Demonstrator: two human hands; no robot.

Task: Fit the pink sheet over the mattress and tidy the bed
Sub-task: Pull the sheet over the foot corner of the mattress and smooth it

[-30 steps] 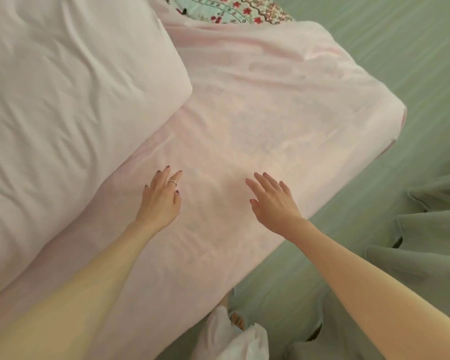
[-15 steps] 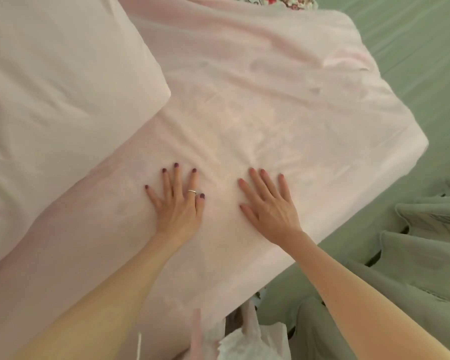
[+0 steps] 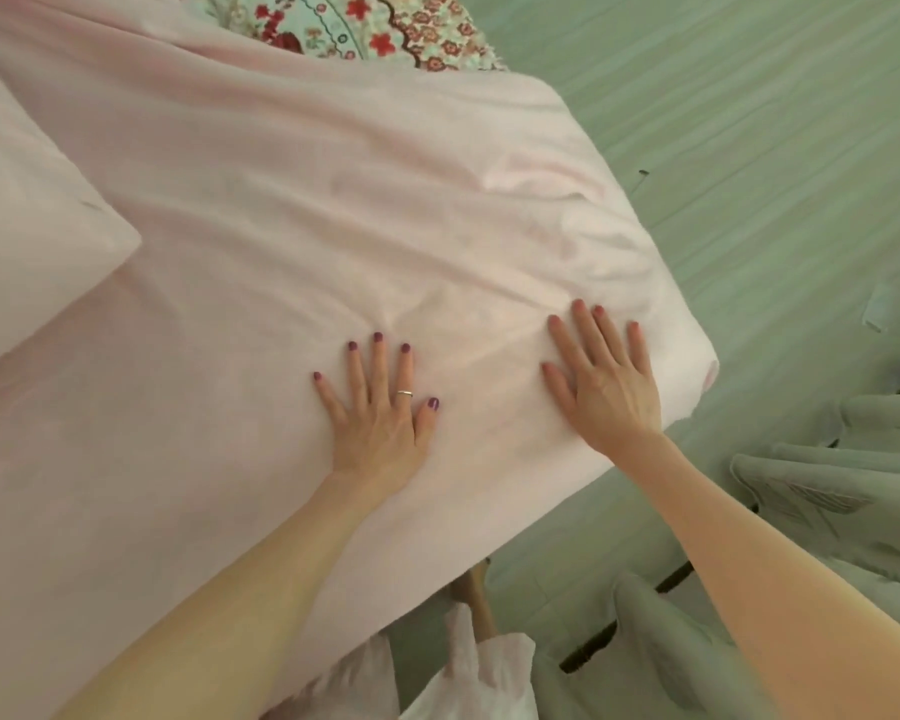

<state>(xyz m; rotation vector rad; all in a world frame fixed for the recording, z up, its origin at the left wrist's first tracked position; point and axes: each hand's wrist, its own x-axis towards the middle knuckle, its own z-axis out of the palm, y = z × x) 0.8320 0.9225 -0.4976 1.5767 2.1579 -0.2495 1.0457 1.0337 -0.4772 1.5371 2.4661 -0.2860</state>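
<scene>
Pink cotton sheet [image 3: 292, 210] lies stretched over the mattress, covering the top and wrapping over the near-right corner [image 3: 697, 350]. Loose creases fan out just beyond the fingers toward that corner; the surface nearer the person is flatter.

Left hand [image 3: 380, 413] lies flat on the sheet, fingers straight and spread, a silver ring on one finger, holding nothing. Right hand [image 3: 611, 376] likewise flat, fingers straight, palm down just inside the corner edge, gripping nothing. Both press the fabric. The two hands are near each other but apart.

Edges: the bed's right side edge runs diagonally from the upper middle down to the corner, then the foot edge runs back toward the person's legs. Pale pink pillow [image 3: 27, 200] sits at the left, its corner overlapping the sheet, well apart from the left hand. Floral patterned fabric [image 3: 365, 28] shows past the far edge. Green floor [image 3: 775, 174] lies open along the right side. Crumpled grey-green bedding [image 3: 827, 511] is heaped on the floor by the foot corner, beside the right forearm.

Versus half a second ago: both hands have slid toward the corner, the right one now almost at the edge; the view has shifted, so the pillow fills less of the left and more floral fabric shows.
</scene>
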